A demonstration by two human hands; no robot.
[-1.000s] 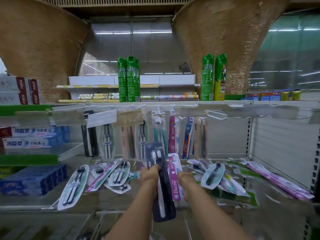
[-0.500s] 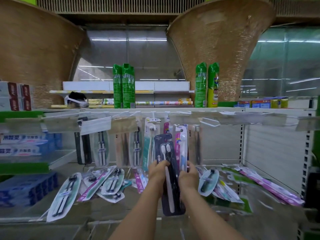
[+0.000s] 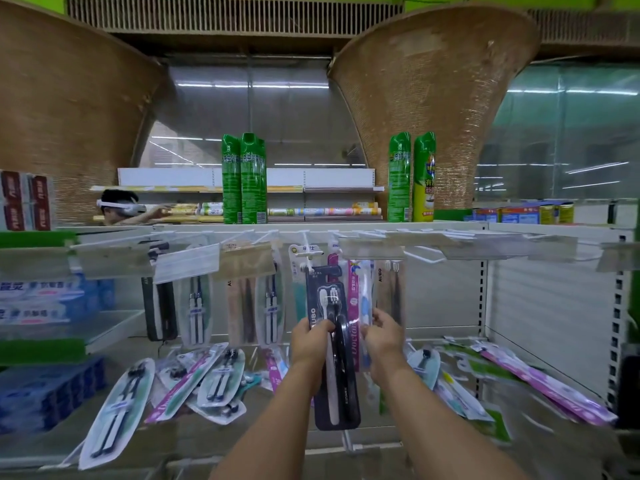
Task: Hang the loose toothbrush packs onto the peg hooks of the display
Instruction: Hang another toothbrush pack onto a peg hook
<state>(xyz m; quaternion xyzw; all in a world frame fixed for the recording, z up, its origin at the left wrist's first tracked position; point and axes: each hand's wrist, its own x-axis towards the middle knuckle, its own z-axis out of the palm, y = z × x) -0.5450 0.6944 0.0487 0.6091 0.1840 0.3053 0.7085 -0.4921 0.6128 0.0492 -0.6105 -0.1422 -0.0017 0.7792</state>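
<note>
Left grip [image 3: 308, 344] clamps the dark toothbrush pack [image 3: 343, 386] mid-length; right grip [image 3: 382, 337] pinches the pink pack [image 3: 353, 306] beside it.

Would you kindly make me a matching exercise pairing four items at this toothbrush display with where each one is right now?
Things:
1. dark toothbrush pack
2. pink pack
3. green spray cans
4. long purple pack

Places:
A. standing on the top shelf
B. pinched by the right hand
C. lying on the lower shelf, far right
D. gripped by the left hand

Pairs: 1-D, 2-B, 3-A, 4-C.
</note>
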